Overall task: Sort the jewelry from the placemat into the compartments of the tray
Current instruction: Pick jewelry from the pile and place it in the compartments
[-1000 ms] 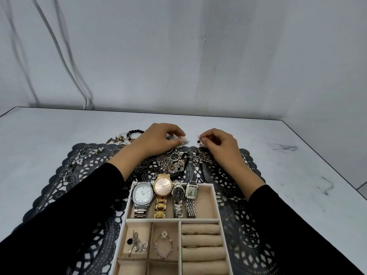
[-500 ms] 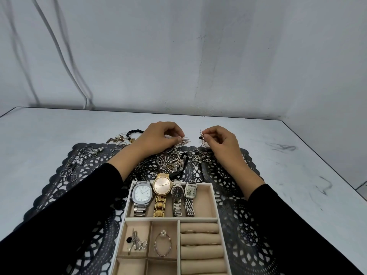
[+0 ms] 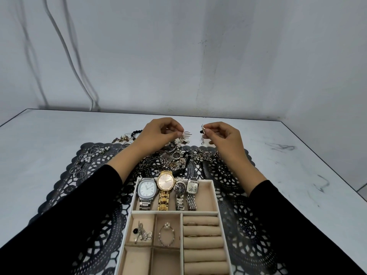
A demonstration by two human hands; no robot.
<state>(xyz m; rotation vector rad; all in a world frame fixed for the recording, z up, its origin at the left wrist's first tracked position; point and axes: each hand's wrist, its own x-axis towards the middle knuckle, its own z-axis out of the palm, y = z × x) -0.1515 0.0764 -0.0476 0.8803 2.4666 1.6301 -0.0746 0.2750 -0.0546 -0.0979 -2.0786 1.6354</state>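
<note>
Head: earrings (image 3: 185,134) in fingers (image 3: 177,133); dials (image 3: 147,189) unreadable

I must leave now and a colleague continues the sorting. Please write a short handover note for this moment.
Left hand pinches a gold fan-shaped piece; right hand pinches a small dangling piece with a black bead, both above the placemat's far end.
Done: four watches in the tray's far compartment, small pieces and a bracelet in two small compartments, thin rings between the rolls.
Left: the two held pieces, the heap mid-placemat, hoops and beads at its far left.
</note>
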